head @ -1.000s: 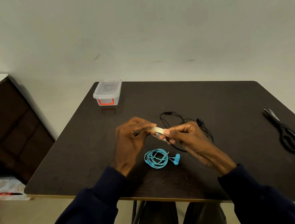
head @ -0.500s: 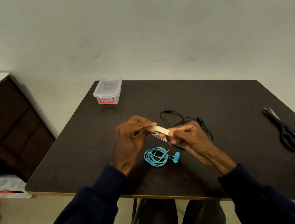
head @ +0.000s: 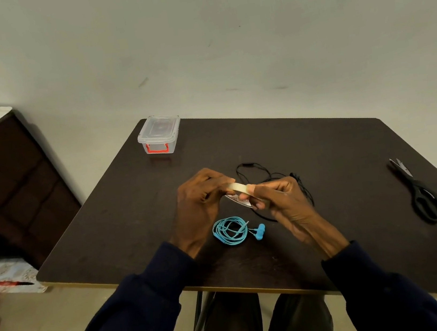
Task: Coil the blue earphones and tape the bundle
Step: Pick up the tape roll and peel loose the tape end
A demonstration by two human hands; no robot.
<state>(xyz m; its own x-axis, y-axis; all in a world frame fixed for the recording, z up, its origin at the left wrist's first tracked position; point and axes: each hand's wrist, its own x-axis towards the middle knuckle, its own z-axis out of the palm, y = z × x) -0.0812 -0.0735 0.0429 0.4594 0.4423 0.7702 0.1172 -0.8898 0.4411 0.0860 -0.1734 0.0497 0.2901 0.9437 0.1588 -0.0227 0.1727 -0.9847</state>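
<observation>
Left hand: Our left hand (head: pixel 202 201) pinched one end of the tape (head: pixel 238 187), with its fingers curled in.
Right hand: Our right hand (head: pixel 281 201) pinched the other end. Something pale sat under its fingers, and we could not tell if that was the roll.
Tape: It made a short pale strip from hand to hand, up above the table (head: pixel 133 205).
Blue earphones: The blue earphones (head: pixel 231 231) lay in a round coil near the front edge of the table, just under our hands. The two buds poked out to the right. No tape was on them yet.
Other things: A black wire (head: pixel 254 170) lay in the middle of the table, behind our right hand. The scissors (head: pixel 426 192) lay by the right edge. A clear box (head: pixel 159 134) sat at the far left corner.
What could go wrong: We thought the sticky strip could fold and stick to itself or to our fingers, because it looked thin and floppy. Nothing held the coil, so it could spring open when we picked it up. The scissors were far from both hands, so cutting meant letting go with one hand, and the strip could curl up.
</observation>
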